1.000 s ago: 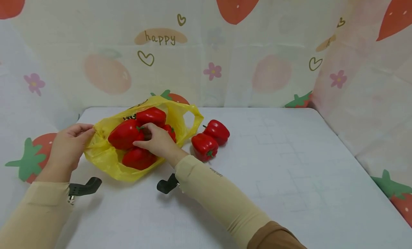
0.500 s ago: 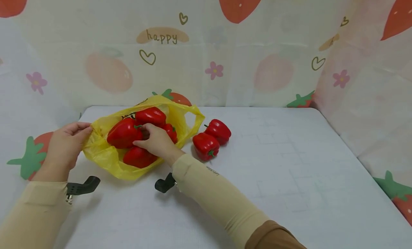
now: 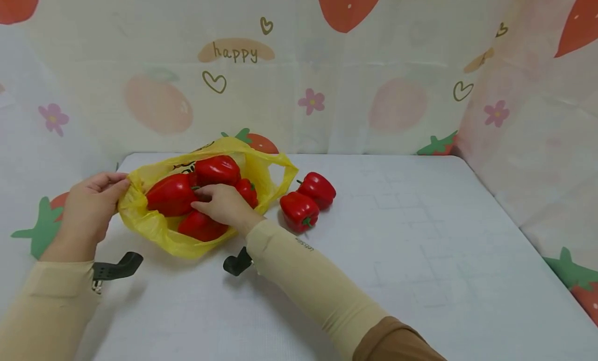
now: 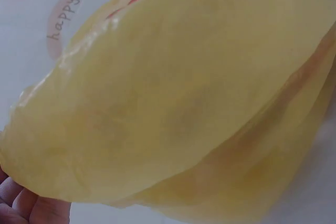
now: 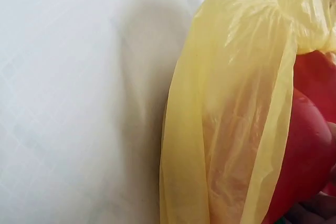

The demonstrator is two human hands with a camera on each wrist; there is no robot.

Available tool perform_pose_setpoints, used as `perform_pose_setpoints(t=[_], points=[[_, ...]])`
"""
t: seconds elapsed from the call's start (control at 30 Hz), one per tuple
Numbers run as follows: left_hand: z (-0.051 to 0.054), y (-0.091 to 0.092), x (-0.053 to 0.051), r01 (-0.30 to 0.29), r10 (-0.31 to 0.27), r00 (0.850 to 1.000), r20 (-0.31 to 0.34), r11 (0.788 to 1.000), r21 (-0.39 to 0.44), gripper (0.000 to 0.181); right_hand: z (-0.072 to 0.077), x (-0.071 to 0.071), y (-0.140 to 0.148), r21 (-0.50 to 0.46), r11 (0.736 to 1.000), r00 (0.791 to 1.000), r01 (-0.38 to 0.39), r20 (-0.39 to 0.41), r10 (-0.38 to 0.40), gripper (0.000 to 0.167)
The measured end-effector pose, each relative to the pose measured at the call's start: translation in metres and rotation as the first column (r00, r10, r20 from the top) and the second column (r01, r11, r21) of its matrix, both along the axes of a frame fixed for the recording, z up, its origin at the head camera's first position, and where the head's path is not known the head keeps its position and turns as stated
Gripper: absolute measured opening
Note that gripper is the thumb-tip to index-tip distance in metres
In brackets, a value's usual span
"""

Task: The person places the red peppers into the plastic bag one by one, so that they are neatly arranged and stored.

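A yellow plastic bag [image 3: 154, 234] lies on its side with its mouth facing me, and several red bell peppers are inside it. My left hand [image 3: 91, 208] pinches the bag's left edge between thumb and fingers. Inside the mouth, my right hand [image 3: 226, 205] has its thumb and fingers curled at the stem end of the left bell pepper [image 3: 169, 196]; part of the grip is hidden. Another pepper [image 3: 217, 170] lies behind, and one [image 3: 203, 227] lies below the hand. Yellow film [image 4: 157, 93] fills most of the left wrist view.
Two more red bell peppers [image 3: 299, 211] rest on the white table [image 3: 420, 247], just right of the bag's handle loop [image 3: 285, 179]. A printed cloth backdrop [image 3: 345, 91] stands behind the table. Each wrist carries a black camera mount [image 3: 119, 267].
My left hand has drawn the bag's left edge further left. The left pepper has shifted left inside the bag, and my right hand has moved slightly left with it.
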State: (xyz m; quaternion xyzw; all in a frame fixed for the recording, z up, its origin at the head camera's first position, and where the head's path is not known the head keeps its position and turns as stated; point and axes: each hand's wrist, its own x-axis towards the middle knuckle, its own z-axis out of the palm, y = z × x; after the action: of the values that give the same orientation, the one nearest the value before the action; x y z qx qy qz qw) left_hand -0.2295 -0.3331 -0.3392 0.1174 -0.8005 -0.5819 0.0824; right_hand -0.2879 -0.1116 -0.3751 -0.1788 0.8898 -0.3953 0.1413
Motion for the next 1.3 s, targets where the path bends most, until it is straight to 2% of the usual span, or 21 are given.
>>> perform_pose_setpoints(t=[0.1, 0.33, 0.6, 0.83, 0.97, 1.1, 1.2, 1.3], points=[[0.000, 0.000, 0.000, -0.002, 0.002, 1.000, -0.012, 0.999, 0.037, 0.024, 0.001, 0.000, 0.000, 0.021, 0.999, 1.000, -0.027, 0.003, 0.027, 0.032], [-0.002, 0.001, 0.001, -0.028, 0.029, 0.999, 0.021, 0.999, -0.028, 0.034, 0.002, 0.000, 0.001, 0.043, 0.996, 0.997, -0.078, 0.027, 0.077, 0.026], [-0.002, 0.000, 0.000, -0.032, 0.033, 0.999, 0.028, 0.999, -0.043, 0.037, 0.000, -0.001, 0.007, -0.003, 0.999, 0.999, -0.052, 0.014, 0.052, 0.025], [-0.003, -0.001, 0.001, -0.036, 0.038, 0.999, 0.034, 0.999, -0.036, 0.036, 0.015, -0.002, 0.023, -0.061, 0.997, 0.999, -0.052, -0.006, 0.052, 0.018], [-0.003, -0.001, 0.002, -0.037, 0.040, 0.998, 0.055, 0.998, -0.057, 0.038, 0.029, -0.006, 0.041, -0.118, 0.991, 0.997, -0.069, -0.033, 0.066, 0.022], [-0.003, -0.001, 0.003, -0.032, 0.037, 0.997, 0.061, 0.997, -0.077, 0.040, 0.045, -0.010, 0.070, -0.174, 0.984, 0.999, -0.048, 0.003, 0.050, 0.026], [-0.004, -0.001, 0.003, -0.031, 0.036, 0.997, 0.061, 0.996, -0.082, 0.040, 0.053, -0.015, 0.095, -0.195, 0.981, 1.000, -0.006, 0.016, 0.009, 0.026], [-0.006, -0.002, 0.003, -0.034, 0.041, 0.997, 0.071, 0.995, -0.095, 0.040, 0.054, -0.024, 0.121, -0.199, 0.980, 0.999, 0.030, -0.028, -0.036, 0.027]])
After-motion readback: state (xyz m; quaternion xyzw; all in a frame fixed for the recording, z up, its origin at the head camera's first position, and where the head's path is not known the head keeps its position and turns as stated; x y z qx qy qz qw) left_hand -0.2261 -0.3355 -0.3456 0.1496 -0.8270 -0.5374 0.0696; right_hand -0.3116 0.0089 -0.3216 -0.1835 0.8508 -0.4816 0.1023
